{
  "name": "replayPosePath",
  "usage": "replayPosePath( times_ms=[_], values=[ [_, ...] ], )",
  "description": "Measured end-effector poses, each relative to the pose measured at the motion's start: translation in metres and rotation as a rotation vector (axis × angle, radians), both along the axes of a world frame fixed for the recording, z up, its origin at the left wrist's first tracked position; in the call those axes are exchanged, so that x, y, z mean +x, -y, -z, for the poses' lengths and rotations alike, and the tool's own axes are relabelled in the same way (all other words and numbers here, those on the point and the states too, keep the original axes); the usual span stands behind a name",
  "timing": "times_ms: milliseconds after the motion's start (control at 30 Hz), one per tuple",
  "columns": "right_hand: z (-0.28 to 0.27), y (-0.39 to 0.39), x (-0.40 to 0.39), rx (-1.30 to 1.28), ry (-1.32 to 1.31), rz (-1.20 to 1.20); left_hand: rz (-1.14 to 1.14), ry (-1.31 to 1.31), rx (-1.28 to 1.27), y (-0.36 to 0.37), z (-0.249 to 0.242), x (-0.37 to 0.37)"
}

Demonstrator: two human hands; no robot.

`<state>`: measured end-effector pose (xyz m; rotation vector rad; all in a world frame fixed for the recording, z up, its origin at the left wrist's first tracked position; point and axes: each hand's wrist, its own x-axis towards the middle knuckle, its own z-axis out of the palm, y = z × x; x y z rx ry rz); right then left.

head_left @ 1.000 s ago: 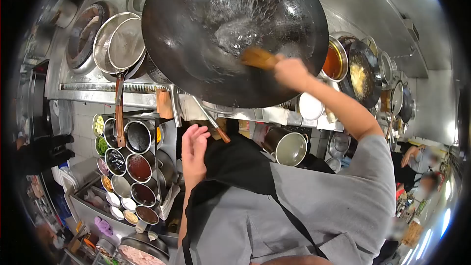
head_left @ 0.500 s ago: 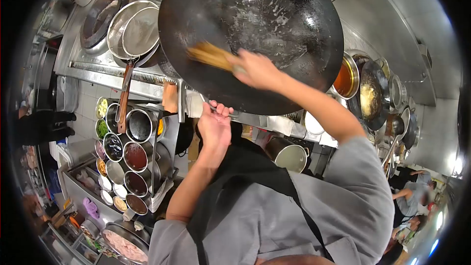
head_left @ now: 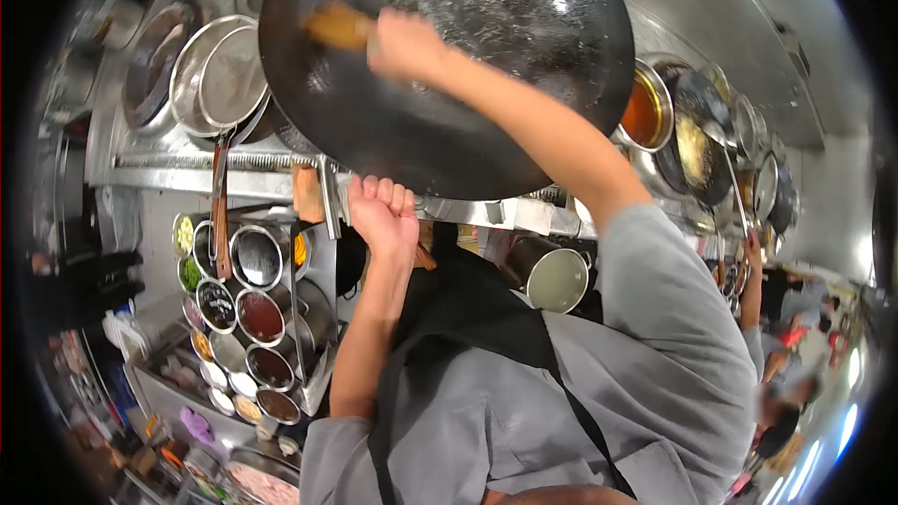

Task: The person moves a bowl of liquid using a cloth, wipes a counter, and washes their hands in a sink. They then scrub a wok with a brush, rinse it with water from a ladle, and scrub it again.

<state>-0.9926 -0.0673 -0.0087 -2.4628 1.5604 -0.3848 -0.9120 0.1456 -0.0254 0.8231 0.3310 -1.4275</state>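
A large black wok [head_left: 449, 131] fills the top of the view, its upper part wet and shiny. My right hand [head_left: 412, 49] is closed round a bamboo brush [head_left: 339, 26], whose blurred bristles reach the wok's left inner side. Below the wok's lower left rim, my left hand [head_left: 384, 210] is closed in a fist beside a metal pipe; what it grips, if anything, is hidden.
Strainers [head_left: 229, 75] lie left of the wok. Sauce and ingredient pots [head_left: 260, 315] stand at lower left. On the right are a pot of orange liquid [head_left: 645, 108], a second wok [head_left: 694, 140] and co-workers. A steel pot [head_left: 557, 281] is below.
The brush and my right hand have moved up and left across the wok. My left fingers have curled further closed. At the right, a co-worker's arm and a ladle have come to the second wok.
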Motion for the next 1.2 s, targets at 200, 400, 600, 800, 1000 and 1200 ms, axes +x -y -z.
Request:
replayPosePath(
  times_ms=[200,400,600,800,1000,1200],
  values=[
    [-0.016,-0.135,-0.180,0.339,-0.518,-0.047,0.049,-0.088,-0.086,0.009,0.013,0.023],
    [0.019,0.128,-0.172,-0.089,-0.326,0.478,0.089,-0.086,-0.090,0.011,0.014,0.028],
    [0.021,0.028,0.005,-0.032,-0.101,0.055,0.106,-0.084,-0.092,0.009,0.011,0.027],
    [0.021,-0.097,-0.145,0.202,-0.650,-0.008,0.102,-0.132,-0.123,0.010,0.014,0.027],
    [0.041,0.072,-0.132,0.158,-0.294,0.360,0.091,-0.063,-0.140,0.015,0.011,0.030],
    [-0.002,-0.115,-0.059,0.136,-0.174,-0.078,0.165,0.192,-0.242,0.053,-0.018,0.098]
  ],
)
